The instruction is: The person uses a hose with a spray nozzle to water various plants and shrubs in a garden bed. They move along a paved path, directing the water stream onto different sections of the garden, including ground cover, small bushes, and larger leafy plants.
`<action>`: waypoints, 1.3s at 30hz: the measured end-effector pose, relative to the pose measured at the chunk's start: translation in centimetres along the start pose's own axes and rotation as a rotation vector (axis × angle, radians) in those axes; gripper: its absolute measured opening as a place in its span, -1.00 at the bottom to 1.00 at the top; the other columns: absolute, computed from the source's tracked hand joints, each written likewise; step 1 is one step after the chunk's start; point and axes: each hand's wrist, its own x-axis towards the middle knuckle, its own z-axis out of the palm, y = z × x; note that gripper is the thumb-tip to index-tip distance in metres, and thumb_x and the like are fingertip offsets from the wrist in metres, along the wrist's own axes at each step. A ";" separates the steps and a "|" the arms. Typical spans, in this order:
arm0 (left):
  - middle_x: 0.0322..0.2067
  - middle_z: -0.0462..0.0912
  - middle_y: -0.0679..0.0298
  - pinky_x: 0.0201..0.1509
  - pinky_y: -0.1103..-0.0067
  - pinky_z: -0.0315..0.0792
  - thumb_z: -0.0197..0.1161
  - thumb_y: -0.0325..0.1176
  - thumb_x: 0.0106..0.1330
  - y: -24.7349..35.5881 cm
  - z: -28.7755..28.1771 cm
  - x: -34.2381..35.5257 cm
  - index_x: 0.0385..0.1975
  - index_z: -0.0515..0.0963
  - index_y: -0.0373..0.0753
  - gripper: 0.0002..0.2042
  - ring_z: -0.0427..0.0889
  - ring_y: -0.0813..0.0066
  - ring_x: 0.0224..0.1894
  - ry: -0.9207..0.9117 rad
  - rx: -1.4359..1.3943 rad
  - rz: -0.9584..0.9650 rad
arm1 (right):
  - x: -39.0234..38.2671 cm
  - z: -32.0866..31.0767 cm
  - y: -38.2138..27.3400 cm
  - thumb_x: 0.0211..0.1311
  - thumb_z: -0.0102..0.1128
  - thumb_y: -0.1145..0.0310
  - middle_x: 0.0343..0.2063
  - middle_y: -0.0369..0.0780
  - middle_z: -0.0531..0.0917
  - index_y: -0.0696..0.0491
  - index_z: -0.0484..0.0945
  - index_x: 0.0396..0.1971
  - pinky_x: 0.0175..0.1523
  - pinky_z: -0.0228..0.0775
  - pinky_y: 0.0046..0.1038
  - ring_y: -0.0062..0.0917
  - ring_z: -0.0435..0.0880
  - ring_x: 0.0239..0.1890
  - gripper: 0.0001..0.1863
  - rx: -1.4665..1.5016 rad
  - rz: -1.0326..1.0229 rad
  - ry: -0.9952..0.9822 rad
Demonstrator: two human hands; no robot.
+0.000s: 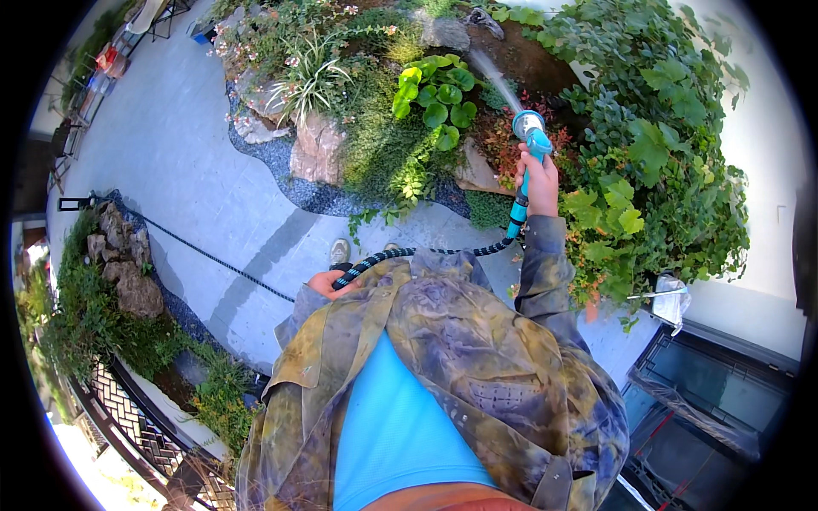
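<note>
Head view, looking down over the mottled jacket (pixel 477 341). Right arm out ahead. Right hand (pixel 540 183) closed round the grip of a turquoise spray nozzle (pixel 532 128), which sits above the near edge of the planted bed, head pointing away. Water jet (pixel 494 77) on, a pale fan toward the bare brown soil (pixel 545 64) at the back, by a grey rock (pixel 441 31).

Left hand (pixel 328 284) low at the jacket front, curled about the dark braided hose (pixel 400 254) (some fingers hidden from where I stand). From there the hose runs right to the nozzle, and off leftward over the grey paving (pixel 230 213).

Progress, as I judge it: watering under way, not finished. The jet reaches one patch only; the round-leaved plant (pixel 439 98) and the leafy vine (pixel 652 153) lie outside it. Whether they are wet, I cannot tell. Same for the left-hand bed (pixel 85 315) (a dark band crosses the paving near it, perhaps damp, perhaps shadow).
</note>
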 end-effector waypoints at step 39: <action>-0.36 0.67 0.34 -0.22 0.63 0.43 0.29 -0.34 0.23 3.9 1.9 -2.2 -0.22 0.61 -0.26 -0.81 0.55 0.64 -0.32 0.104 0.064 -0.023 | -3.4 0.7 2.7 0.17 0.12 0.34 -0.63 -0.40 0.41 0.10 0.47 -0.27 -0.57 0.14 -0.64 -0.76 0.33 -0.67 -0.81 -0.282 0.218 -0.345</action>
